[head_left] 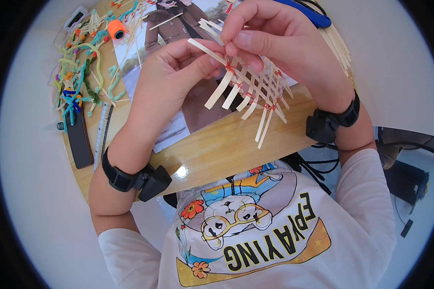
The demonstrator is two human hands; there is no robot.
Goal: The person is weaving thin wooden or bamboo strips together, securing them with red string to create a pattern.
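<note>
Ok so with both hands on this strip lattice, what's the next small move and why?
Probably snug the red tie down at that crossing. The right hand pinches there with its fingers, the left hand steadies the pale strip lattice, and the other crossings already carry red ties.

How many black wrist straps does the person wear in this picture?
2. One black wrist strap is on the left wrist, at the lower left above the wooden table. The other black wrist strap is on the right wrist, near the table's right edge.
</note>
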